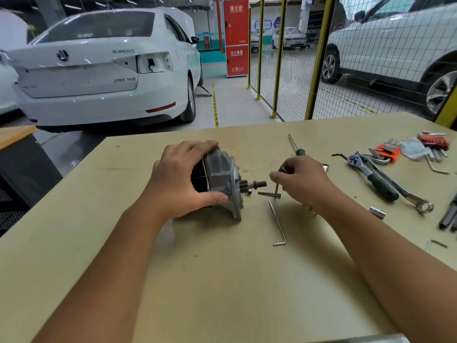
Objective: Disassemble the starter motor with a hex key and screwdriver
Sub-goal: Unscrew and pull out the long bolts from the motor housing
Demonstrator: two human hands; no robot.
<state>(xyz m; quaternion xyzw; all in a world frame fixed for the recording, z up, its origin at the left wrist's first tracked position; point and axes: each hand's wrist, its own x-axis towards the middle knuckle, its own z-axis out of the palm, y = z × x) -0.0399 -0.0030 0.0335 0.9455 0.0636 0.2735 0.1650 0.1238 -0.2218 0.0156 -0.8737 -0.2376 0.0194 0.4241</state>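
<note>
Worktop (222,280): a tan board fills the near view; two bare forearms reach in from 7 and 5 o'clock.
Loose hex key (278,222): an L-shaped key lies flat at centre, its short leg nearest the viewer, just right of the motor.
Starter motor (222,183): at centre, lying on its side, grey flanged housing facing right, small pinion and shaft pointing to 3 o'clock.
Left hand (181,179): grip curled over the motor's dark body, thumb pressed on the lower housing, fingers wrapped across the top.
Right hand (300,180): just right of the shaft tip; fingertips pinch a thin metal rod that stands down onto the worktop. It looks like a long bolt or a key; I cannot tell which.
Removed bolt (269,193): one long bolt lies below the shaft, beside the rod.
Screwdriver (296,146): green-handled, at 1 o'clock behind the right hand.
Spare tools: ratchet (371,175), spanner, socket (377,212) and orange hex key set (388,151) at 2 to 3 o'clock.
Background: white cars, yellow mesh fence.
Doing the step well: probably clearing the through bolts; keep the left hand firm so the housing does not roll, and set bolts together.
</note>
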